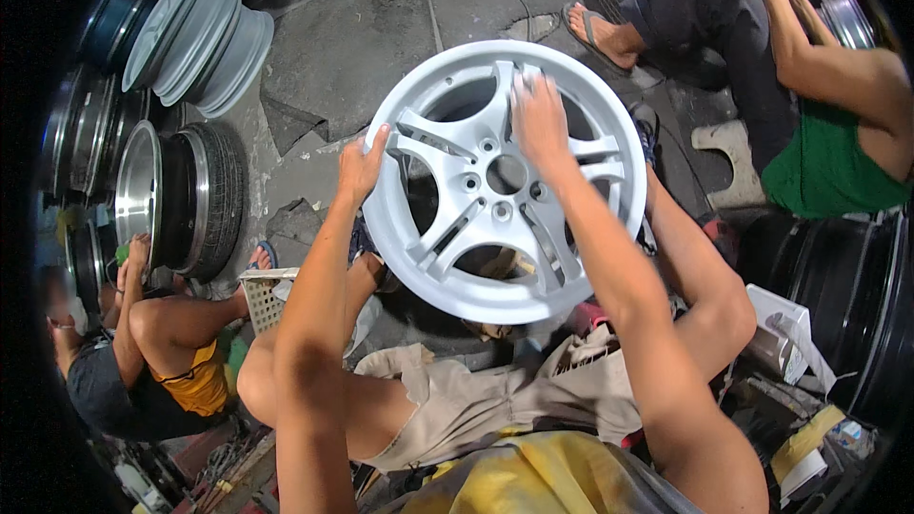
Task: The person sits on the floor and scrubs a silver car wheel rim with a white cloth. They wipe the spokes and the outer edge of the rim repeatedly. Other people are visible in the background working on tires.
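Between my knees is a pale grey-white alloy car wheel (464,130), its spoked face turned up towards me. Each spoke is split by a slot, and several bolt holes ring the round centre bore. My left hand (361,163) grips the wheel's outer lip on the left, thumb over the edge. Further up, my right hand (539,114) lies on the top spoke, fingers pointing away from me. Its fingertips are blurred; whether something thin is under them I cannot tell.
Stacked grey wheel rims (207,43) and a tyre (221,200) stand on the left. A crouching person in dark shorts (107,400) is lower left, beside a perforated plastic basket (264,300). Another person in a green garment (828,157) sits upper right. Black rims (821,278) stand at right.
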`<state>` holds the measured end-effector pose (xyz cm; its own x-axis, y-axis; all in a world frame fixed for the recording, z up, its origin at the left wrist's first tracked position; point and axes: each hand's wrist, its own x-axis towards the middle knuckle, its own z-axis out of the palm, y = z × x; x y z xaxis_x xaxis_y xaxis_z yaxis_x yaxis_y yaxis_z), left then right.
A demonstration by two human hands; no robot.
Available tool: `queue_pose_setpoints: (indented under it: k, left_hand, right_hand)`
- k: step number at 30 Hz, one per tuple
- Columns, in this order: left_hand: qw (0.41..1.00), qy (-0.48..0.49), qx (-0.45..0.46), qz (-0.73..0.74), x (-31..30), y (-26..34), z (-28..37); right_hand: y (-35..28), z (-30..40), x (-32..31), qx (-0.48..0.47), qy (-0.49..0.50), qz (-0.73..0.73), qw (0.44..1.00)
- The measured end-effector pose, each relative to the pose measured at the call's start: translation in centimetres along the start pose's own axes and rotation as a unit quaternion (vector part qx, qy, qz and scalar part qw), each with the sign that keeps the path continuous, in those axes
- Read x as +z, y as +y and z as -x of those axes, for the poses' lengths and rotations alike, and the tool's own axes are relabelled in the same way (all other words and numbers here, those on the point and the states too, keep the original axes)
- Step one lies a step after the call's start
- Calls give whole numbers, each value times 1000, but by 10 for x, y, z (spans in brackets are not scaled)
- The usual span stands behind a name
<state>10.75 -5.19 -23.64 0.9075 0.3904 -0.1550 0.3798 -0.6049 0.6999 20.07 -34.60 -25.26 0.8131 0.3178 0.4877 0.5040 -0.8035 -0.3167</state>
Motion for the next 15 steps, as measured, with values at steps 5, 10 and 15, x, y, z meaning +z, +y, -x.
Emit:
queue_pose_setpoints:
  k: [5, 10, 15]
  left_hand:
    - [996, -19, -83, 15, 1, -14, -11]
    - [994, -35, -103, -24, 8, 0, -18]
    - [994, -4, -107, -33, 1, -3, -12]
  right_hand:
    - [-15, 42, -18, -14, 10, -40, 999]
    - [2, -33, 1, 21, -49, -47, 997]
    - [-38, 20, -4, -46, 14, -59, 997]
